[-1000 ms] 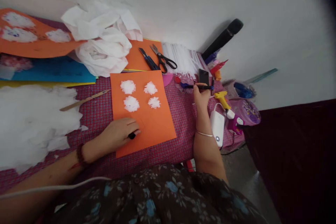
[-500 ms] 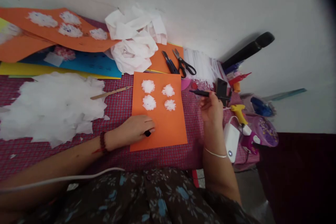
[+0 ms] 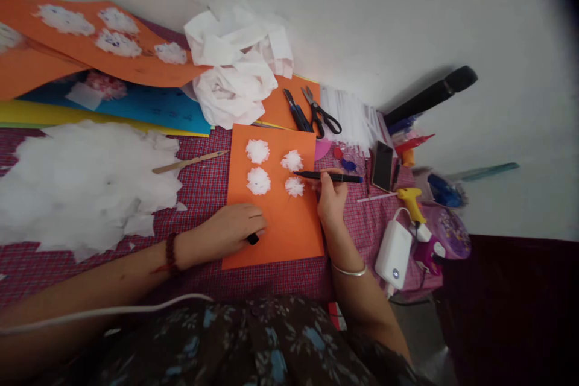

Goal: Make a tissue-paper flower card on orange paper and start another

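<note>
Seen from my head, a pale wall [image 3: 344, 12] backs the red-checked, cloth-covered table [image 3: 271, 280] carrying a flat orange paper sheet [image 3: 275, 235] with four fluffy white tufts [image 3: 258, 181]. My right hand [image 3: 332, 199] has its grip clamped on a slim black pen [image 3: 350, 178], tip by the two rightmost tufts. My left hand [image 3: 230, 228] rests on the sheet; whether it pinches the small black piece [image 3: 253, 239] there, I cannot tell.

The table [image 3: 203, 187], covered in red check, bears a heap of white paper [image 3: 81, 181] on its left part, a stick [image 3: 194, 160] at the heap's right side, and an orange sheet [image 3: 292, 229] near the middle of the near edge. Coloured sheets [image 3: 167, 111] lie toward the far edge at left, white strips [image 3: 348, 117] along it farther right. Toward the right edge sit a phone [image 3: 382, 166], a glue gun [image 3: 411, 202], a power bank [image 3: 393, 253] and a purple tub [image 3: 447, 232].
</note>
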`<control>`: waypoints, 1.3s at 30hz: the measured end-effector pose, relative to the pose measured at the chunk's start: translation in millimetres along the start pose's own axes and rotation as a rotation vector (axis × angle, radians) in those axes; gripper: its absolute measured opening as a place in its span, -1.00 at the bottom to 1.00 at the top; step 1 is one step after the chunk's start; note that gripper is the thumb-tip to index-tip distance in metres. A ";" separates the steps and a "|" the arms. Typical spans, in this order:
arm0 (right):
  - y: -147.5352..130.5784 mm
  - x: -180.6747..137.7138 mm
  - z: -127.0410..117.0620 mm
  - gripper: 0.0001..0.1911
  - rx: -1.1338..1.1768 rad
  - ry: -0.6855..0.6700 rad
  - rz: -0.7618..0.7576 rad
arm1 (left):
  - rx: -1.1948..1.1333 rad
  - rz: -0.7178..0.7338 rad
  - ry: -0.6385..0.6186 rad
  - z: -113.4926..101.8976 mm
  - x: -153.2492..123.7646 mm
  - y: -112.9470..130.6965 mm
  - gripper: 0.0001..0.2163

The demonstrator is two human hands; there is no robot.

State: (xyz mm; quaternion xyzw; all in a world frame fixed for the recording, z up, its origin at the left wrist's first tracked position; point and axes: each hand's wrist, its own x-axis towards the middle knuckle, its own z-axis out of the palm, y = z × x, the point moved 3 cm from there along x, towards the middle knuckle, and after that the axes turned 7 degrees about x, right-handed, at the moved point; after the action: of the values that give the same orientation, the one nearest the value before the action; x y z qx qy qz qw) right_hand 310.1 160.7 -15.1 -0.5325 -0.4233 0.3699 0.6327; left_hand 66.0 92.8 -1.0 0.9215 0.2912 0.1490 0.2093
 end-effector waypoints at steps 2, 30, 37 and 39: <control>-0.6 0.5 0.6 -0.77 -0.016 -0.014 -0.020 | -0.002 -0.002 -0.001 -0.6 0.0 0.4 -0.86; -8.3 5.3 4.4 -0.77 0.165 -0.046 0.086 | -0.003 -0.007 -0.031 -0.8 -0.9 -0.9 -0.86; -4.2 2.5 1.5 -0.88 0.039 -0.071 0.045 | -0.001 -0.012 -0.045 0.1 -0.9 -1.2 -0.87; -4.5 2.2 3.0 -0.87 0.028 -0.064 0.046 | 0.005 -0.016 -0.051 -0.3 -0.7 -0.8 -0.87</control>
State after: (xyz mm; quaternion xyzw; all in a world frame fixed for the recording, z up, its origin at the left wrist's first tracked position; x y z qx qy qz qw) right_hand 308.2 163.1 -10.2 -0.5213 -0.4257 0.4071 0.6175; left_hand 65.0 93.0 -1.3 0.9232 0.2935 0.1231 0.2156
